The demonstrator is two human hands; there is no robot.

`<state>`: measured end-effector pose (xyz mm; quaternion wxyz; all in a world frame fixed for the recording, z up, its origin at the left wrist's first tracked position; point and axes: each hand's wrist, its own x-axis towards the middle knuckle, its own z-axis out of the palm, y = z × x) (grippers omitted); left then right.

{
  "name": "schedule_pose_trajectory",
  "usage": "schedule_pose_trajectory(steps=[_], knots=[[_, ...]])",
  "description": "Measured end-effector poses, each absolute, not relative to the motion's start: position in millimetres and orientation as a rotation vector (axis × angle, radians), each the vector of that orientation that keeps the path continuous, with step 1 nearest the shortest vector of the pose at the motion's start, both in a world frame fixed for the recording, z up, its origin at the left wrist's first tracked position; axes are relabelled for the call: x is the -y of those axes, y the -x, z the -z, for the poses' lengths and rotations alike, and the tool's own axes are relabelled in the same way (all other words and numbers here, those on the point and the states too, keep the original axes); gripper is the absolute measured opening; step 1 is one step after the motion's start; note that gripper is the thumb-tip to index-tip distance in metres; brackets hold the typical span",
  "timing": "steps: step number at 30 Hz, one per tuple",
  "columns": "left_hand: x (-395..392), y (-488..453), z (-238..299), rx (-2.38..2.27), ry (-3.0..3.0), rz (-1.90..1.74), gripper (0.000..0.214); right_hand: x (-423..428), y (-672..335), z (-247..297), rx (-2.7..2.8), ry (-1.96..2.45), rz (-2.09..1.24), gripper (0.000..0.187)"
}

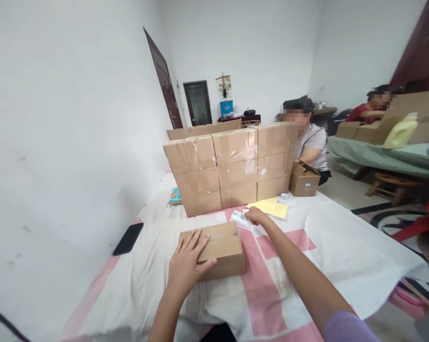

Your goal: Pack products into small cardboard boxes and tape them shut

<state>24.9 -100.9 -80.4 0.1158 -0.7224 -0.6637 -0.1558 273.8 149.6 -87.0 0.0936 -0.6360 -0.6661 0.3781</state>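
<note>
A small closed cardboard box [222, 246] lies on the white and pink cloth in front of me. My left hand [187, 261] rests flat on its near left corner, fingers spread. My right hand [256, 215] reaches past the box's far right corner and closes on a small white object [240, 220], which looks like a tape dispenser. A yellow sheet of paper [269, 208] lies just beyond that hand.
A wall of taped cardboard boxes [228, 166] stands across the far side of the cloth. A black phone [128, 238] lies at the left by the wall. One person sits behind an open box [304, 179]; another is at the far right.
</note>
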Motion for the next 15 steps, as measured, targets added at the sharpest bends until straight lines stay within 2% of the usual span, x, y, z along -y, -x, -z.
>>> schedule_pose_trajectory(steps=[15], knots=[[103, -24, 80, 1.921, 2.103, 0.425, 0.063, -147, -285, 104, 1.474, 1.648, -1.553, 0.032]])
